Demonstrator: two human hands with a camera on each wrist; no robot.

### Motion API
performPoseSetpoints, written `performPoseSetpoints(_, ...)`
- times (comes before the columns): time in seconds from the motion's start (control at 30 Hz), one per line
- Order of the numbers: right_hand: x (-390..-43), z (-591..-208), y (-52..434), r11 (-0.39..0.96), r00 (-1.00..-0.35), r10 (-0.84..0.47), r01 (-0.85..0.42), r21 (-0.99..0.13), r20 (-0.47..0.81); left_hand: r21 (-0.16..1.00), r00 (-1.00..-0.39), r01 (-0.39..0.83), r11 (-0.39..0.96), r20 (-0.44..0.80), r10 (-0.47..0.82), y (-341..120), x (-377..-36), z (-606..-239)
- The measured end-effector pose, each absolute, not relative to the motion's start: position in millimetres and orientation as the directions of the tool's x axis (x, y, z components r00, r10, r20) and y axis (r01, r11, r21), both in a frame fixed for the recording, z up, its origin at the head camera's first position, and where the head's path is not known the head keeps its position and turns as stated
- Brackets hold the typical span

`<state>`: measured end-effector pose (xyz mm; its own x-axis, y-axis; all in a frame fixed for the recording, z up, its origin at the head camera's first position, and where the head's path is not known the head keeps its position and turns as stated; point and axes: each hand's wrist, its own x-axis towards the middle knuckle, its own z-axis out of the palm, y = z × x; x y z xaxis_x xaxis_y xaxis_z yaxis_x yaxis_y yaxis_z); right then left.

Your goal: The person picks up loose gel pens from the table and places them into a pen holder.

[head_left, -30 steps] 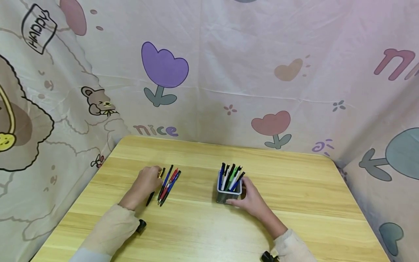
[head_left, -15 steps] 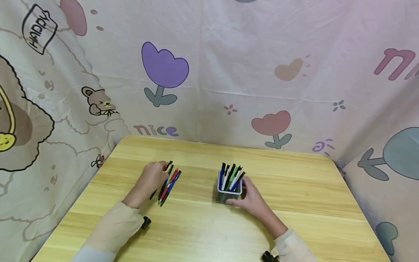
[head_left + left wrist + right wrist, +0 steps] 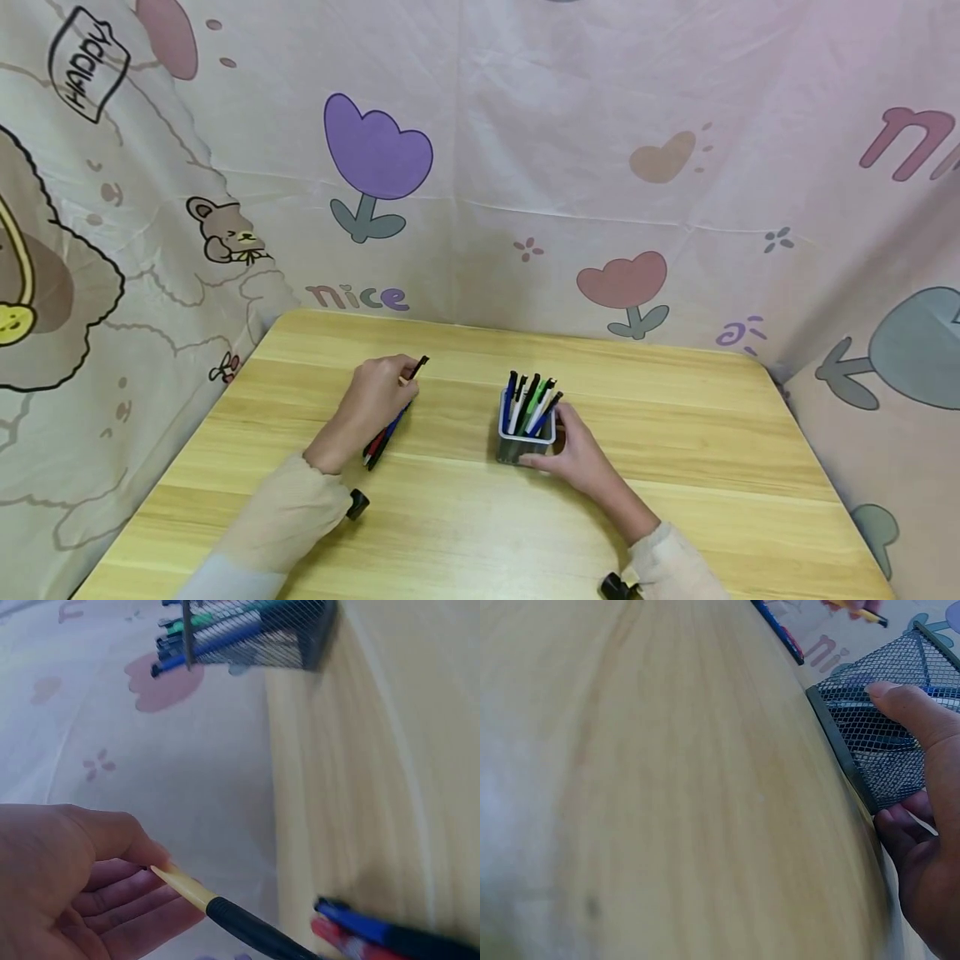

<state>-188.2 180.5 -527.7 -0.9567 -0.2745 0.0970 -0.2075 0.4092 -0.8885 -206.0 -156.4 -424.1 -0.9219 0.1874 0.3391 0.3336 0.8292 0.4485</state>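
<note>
Your left hand (image 3: 375, 390) pinches a yellow-and-black pen (image 3: 251, 928), which appears raised off the desk (image 3: 465, 533); within the past second, hand and pen have swung from the left of the loose pens (image 3: 386, 439) to a spot over them, nearer the mesh holder (image 3: 516, 452). The shift suggests a pen partway through a carry, with red, blue and dark ones left lying bunched below. Your right hand (image 3: 576, 456) has not moved, its thumb and fingers gripping the holder, which stands upright well apart from the loose pens with a cluster of pens (image 3: 531, 408) already in it. No brand is legible on pens or holder. The fabric backdrop (image 3: 517, 108) reads "nice" (image 3: 357, 297) just above the desk's far edge and "HAPPY" (image 3: 87, 67) on a tilted sign; a large word at the far right is cut off.
</note>
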Motion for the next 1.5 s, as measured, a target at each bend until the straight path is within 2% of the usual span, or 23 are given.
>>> performPoseSetpoints(0.37, -188.5, -528.1, 181.7, 0.404, -0.954, -0.284, -0.213, -0.890, 0.099, 0.428, -0.819, 0.491, 0.758, 0.524, 0.234, -120.7, -204.2, -404.9)
performPoseSetpoints(0.73, -188.9, -527.1, 182.1, 0.411, -0.951, -0.288, -0.226, -0.883, 0.110, 0.416, -0.740, 0.608, 0.677, 0.605, 0.293, -92.5, -199.4, -385.5)
performPoseSetpoints(0.97, -190.1, -527.6, 182.1, 0.395, -0.948, -0.296, -0.231, -0.889, 0.115, 0.385, -0.669, 0.685, 0.618, 0.667, 0.326, -77.6, -197.3, -378.2)
performPoseSetpoints(1.27, -188.9, -526.3, 182.0, 0.435, -0.950, -0.286, -0.243, -0.867, 0.123, 0.412, -0.633, 0.739, 0.533, 0.696, 0.340, -60.9, -194.0, -372.0)
performPoseSetpoints(1.5, -188.2, -525.0, 181.5, 0.419, -0.952, -0.282, -0.233, -0.877, 0.119, 0.482, -0.639, 0.756, 0.443, 0.690, 0.341, -51.7, -192.6, -371.5)
